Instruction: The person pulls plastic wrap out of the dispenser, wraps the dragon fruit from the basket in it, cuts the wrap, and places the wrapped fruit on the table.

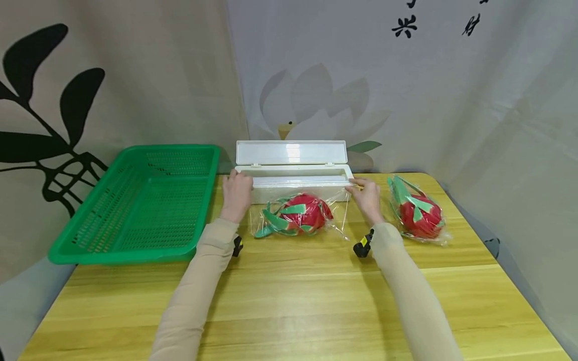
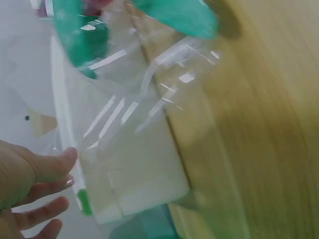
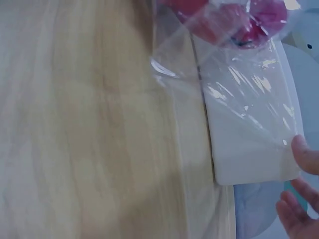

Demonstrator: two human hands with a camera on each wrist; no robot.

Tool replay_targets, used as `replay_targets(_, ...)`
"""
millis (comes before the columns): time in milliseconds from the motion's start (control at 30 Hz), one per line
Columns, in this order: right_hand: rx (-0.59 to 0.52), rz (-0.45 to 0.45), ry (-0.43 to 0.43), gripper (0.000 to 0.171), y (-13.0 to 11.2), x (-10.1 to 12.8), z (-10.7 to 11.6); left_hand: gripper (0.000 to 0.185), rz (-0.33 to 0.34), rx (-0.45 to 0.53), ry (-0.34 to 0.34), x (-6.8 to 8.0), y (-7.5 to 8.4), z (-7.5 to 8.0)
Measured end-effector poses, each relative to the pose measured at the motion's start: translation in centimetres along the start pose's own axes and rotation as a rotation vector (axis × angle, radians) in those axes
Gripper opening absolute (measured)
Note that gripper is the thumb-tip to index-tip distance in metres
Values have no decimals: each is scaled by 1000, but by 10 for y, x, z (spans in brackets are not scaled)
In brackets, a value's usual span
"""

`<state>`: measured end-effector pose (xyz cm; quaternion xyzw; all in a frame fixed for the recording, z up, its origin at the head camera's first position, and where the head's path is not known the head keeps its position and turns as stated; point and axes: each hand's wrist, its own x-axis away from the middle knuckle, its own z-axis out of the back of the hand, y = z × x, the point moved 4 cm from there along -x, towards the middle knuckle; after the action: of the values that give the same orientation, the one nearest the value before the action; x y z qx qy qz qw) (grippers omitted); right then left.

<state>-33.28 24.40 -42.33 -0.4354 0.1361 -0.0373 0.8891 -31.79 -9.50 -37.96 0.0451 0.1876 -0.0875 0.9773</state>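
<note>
A long white cling film dispenser box (image 1: 298, 193) lies at the back of the table, its lid (image 1: 291, 152) raised. Clear plastic wrap (image 2: 119, 107) stretches from it over a red dragon fruit with green scales (image 1: 304, 213), directly in front. My left hand (image 1: 237, 195) is at the box's left end, thumb at the top edge by the corner of the wrap. At the right end, my right hand (image 1: 366, 198) pinches the other corner of the wrap; its thumb (image 3: 303, 154) lies against the box edge. The wrap lines run taut towards both thumbs.
To the left stands a green plastic basket (image 1: 135, 258) with perforated sides. Another dragon fruit (image 1: 420, 215), covered in clear wrap, lies right of my right hand. A printed curtain (image 1: 307, 60) hangs behind the wooden table (image 1: 298, 301).
</note>
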Motion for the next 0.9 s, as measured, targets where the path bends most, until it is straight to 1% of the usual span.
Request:
replay_targets(100, -6, 59, 47, 23, -6, 4, 3, 11, 8, 86, 13, 1, -1, 5)
replay_targets(167, 4, 78, 54, 19, -9, 6, 4, 11, 12, 146, 9, 3, -2, 9)
replay_targets(233, 14, 79, 43, 19, -13, 8, 6, 12, 12, 215, -11, 5, -2, 12)
replay_targets(367, 35, 71, -34, 21, -22, 9, 11, 9, -8, 334, -63, 9, -2, 17)
replay_targets(533, 14, 34, -143, 25, -31, 12, 14, 9, -52, 390, -129, 14, 2, 20)
replay_targets(633, -18, 17, -185, 27, -36, 16, 15, 9, -65, 432, -180, 17, 4, 23)
replay_targets(700, -35, 20, -208, 27, -40, 20, 15, 9, -78, 463, -202, 19, 5, 26)
replay_targets(767, -43, 35, -230, 26, -45, 24, 14, 9, -91, 489, -211, 21, 7, 27)
replay_targets(900, -47, 84, -257, 23, -55, 32, 12, 7, -131, 527, -179, 25, 11, 29)
